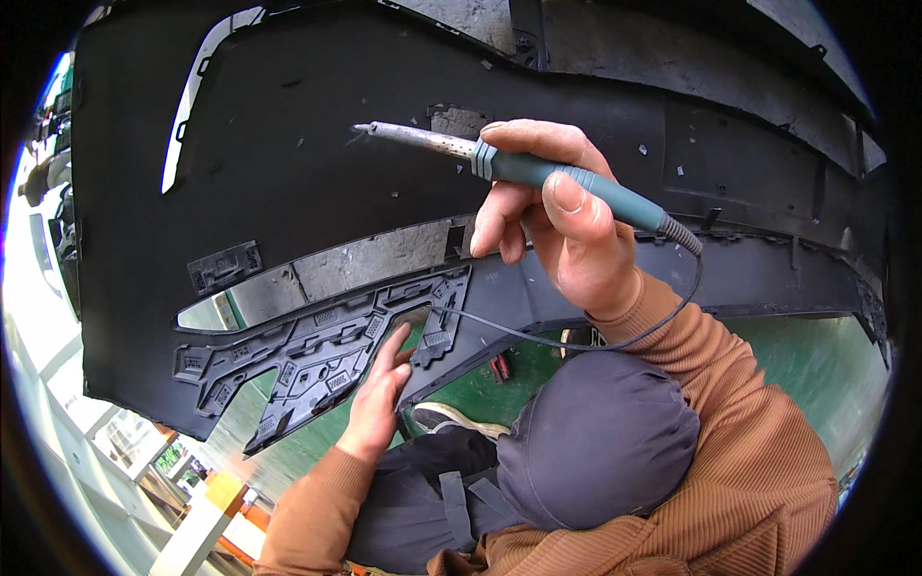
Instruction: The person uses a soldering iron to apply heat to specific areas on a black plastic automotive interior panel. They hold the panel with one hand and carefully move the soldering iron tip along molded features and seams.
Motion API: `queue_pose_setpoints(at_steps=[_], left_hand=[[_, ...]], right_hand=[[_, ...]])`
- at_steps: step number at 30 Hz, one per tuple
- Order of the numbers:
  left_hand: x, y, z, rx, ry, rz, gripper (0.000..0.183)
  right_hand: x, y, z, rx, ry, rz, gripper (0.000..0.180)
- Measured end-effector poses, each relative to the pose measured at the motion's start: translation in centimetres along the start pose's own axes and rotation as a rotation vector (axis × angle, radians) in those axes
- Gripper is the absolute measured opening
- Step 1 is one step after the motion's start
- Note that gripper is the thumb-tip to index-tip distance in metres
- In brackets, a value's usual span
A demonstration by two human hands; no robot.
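Observation:
My right hand (569, 209) grips the teal handle of a soldering iron (576, 180) between thumb and fingers. The iron's metal tip points left, above a large black plastic panel (288, 158), probably a vehicle bumper seen from its inner side. Its cord runs from the handle, loops over my right forearm and goes left toward the trim. My left hand (378, 396) is at the lower edge of a black plastic trim piece (324, 345) with ribs and textured pads, its fingers extended by a cutout; whether they touch the trim is unclear. The trim lies against the panel, below a long slot.
Small pale scraps lie scattered on the panel. A small black bracket (225, 266) sits left of the slot. Below the panel, a red and black tool (499, 368) lies on the green floor (475, 396) near my shoe (461, 419). A pale frame stands at the lower left.

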State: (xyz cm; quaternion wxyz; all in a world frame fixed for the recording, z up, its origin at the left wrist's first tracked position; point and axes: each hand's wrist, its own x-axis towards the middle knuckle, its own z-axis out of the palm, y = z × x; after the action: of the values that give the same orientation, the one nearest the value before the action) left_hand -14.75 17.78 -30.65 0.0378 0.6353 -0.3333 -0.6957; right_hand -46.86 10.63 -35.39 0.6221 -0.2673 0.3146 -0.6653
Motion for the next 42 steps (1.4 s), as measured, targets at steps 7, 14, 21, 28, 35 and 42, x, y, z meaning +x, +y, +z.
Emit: queue_pose_setpoints(at_steps=[7,14,21,28,35,42], left_hand=[[4.3,-1.3,-0.8,0.046,-0.028,-0.001,0.063],[5.5,-4.2,-1.3,0.097,-0.034,0.061,0.045],[1.1,-2.4,-4.2,0.343,-0.076,0.009,0.008],[-3.9,2.2,-5.2,0.426,-0.622,-0.129,0.037],[-5.8,2.7,-2.8,0.73,-0.676,-0.042,0.071],[-4.2,3.4,-1.8,0.395,-0.123,-0.001,0.062]], right_hand=[[0.1,0.5,-1.1,0.034,0.035,0.051,0.044],[0.5,0.9,-1.0,0.095,-0.011,0.14,0.044],[0.4,1.0,-0.8,0.086,-0.162,0.163,0.045],[0.2,1.2,0.1,0.167,-0.328,0.255,0.044],[-0.5,0.7,1.0,0.201,-0.425,0.315,0.048],[-1.5,1.9,-0.2,0.178,-0.206,0.211,0.054]])
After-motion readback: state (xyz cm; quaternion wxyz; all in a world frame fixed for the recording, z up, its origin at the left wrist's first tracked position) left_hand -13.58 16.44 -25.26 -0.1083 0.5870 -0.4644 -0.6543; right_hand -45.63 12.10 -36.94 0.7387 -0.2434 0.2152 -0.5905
